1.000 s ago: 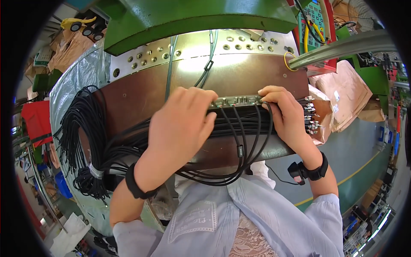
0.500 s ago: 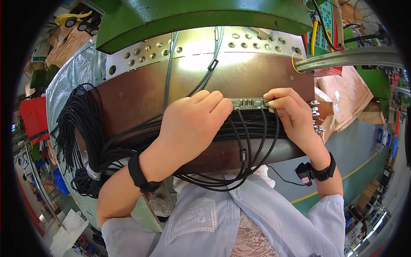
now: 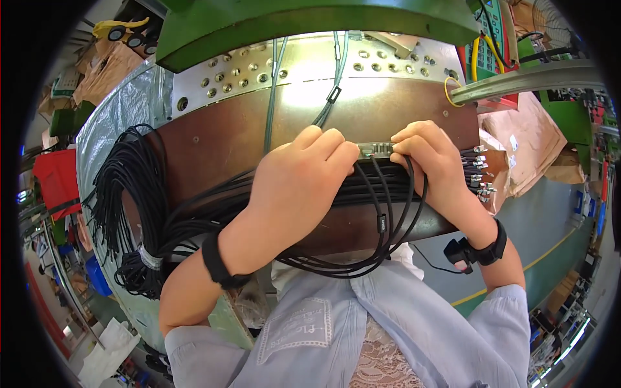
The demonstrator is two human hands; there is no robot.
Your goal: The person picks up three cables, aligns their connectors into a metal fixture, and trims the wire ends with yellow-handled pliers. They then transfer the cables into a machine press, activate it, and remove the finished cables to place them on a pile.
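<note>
A narrow greyish slotted bar (image 3: 377, 150) spans the gap between my hands, above the brown work surface. My left hand (image 3: 301, 187) is closed, its fingers curled over the bar's left end. Thumb and fingers of my right hand (image 3: 435, 158) pinch at the right end, where a black cable (image 3: 412, 184) runs up to the fingertips; the exact grip is hidden. Other black cables (image 3: 387, 187) drop from the bar in loops toward my lap, one bearing a small rectangular tag (image 3: 382, 223). Beneath both hands lies a thick bundle of black cables (image 3: 349, 199).
A tied coil of black cables (image 3: 132, 187) hangs at the left. Metal connectors (image 3: 480, 174) end the bundle at right. Behind stand a perforated metal plate (image 3: 246, 71) and a green machine block (image 3: 310, 29). Cables descend from there to the brown board (image 3: 207, 155). A metal rail (image 3: 517, 84) juts in.
My right hand has moved closer to the left, so less of the slotted bar shows between them. The whole view has shifted slightly. My left hand keeps its grip.
</note>
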